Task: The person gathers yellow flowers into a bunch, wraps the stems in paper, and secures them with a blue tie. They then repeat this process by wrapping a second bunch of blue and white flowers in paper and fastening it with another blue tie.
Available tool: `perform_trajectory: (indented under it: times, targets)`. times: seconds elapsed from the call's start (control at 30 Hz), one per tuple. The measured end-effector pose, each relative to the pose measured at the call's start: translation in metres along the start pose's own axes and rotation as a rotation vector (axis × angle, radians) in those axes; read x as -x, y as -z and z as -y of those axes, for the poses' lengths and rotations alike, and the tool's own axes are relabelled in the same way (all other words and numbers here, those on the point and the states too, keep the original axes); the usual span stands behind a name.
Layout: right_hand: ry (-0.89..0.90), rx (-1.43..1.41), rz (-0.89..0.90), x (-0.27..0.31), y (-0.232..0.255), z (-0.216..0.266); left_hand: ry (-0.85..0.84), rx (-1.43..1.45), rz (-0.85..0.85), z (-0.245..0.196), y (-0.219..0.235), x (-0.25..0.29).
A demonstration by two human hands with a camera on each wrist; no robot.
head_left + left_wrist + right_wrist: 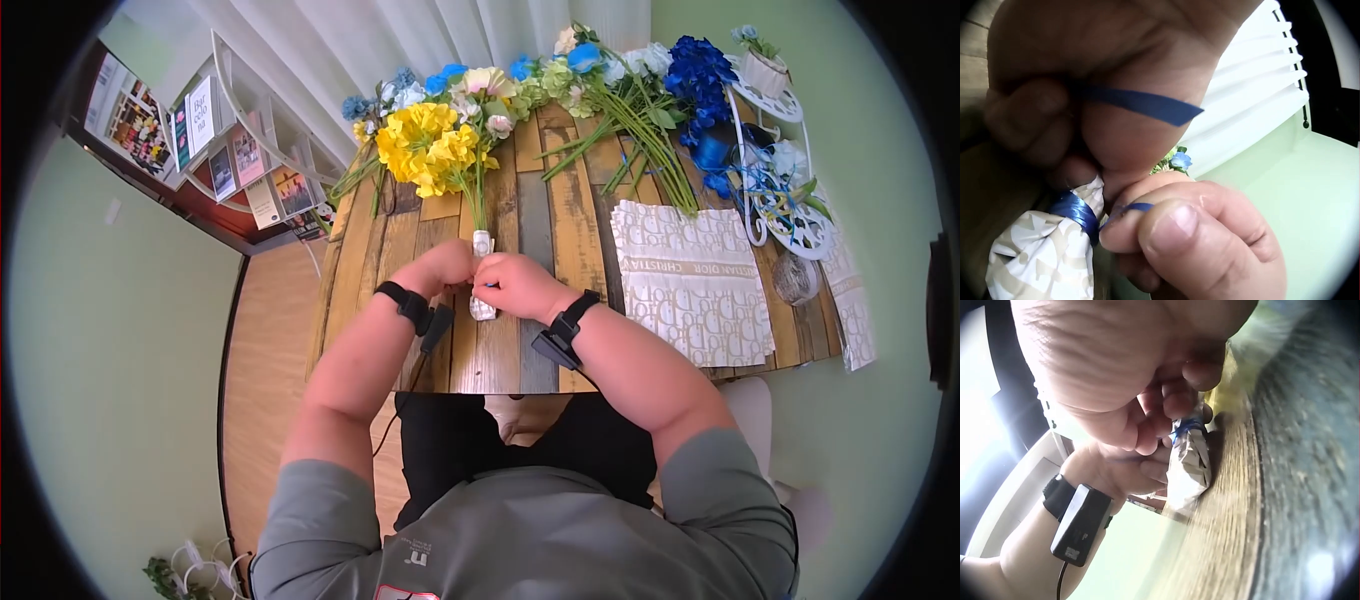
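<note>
A bouquet with yellow flowers [425,150] lies on the table, its stems [479,205] pointing toward me. Patterned white-and-beige paper [1041,256] wraps the stem ends, and blue ribbon [1075,209] is wound around the paper. My left hand [448,264] is curled at the wrapped stems, gripping one part of the ribbon; a loose blue tail sticks out past its fingers in the left wrist view. My right hand [522,286], close against the left, pinches another stretch of the ribbon between thumb and forefinger. In the right wrist view, the fingers partly hide the winding.
Patterned paper sheets [690,285] lie at the right on the wooden table [540,345]. Loose green stems [645,140] and blue flowers [697,75] lie behind them. A white metal stand [800,235] is at the right edge, near a round glass-like object [796,278].
</note>
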State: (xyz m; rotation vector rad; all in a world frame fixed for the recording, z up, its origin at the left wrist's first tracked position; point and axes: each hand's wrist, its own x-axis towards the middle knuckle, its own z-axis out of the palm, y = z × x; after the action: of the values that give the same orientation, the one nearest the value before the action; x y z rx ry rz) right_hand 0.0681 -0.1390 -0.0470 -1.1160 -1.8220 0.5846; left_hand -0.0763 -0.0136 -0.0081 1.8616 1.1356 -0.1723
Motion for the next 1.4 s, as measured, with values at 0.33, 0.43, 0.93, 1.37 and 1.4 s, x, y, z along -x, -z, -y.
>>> perform_trajectory:
  times: [0.33, 0.43, 0.93, 1.37, 1.4]
  targets:
    - [-0.077, -0.071, 0.041, -0.007, -0.006, -0.008, -0.043, -0.077, 0.112, -0.006, 0.018, -0.027]
    - [-0.107, -0.129, -0.004, -0.011, -0.005, -0.016, -0.136, -0.215, 0.048, -0.009, 0.022, -0.041]
    - [-0.54, -0.407, -0.081, -0.023, -0.018, -0.021, -0.145, 0.44, 0.034, 0.045, 0.023, 0.012]
    - [-0.583, -0.136, -0.189, -0.032, -0.032, -0.009, -0.432, -0.452, -0.292, 0.021, 0.02, 0.054]
    - [-0.583, -0.132, -0.185, -0.031, -0.031, -0.008, -0.425, -0.443, -0.318, 0.014, 0.023, 0.05]
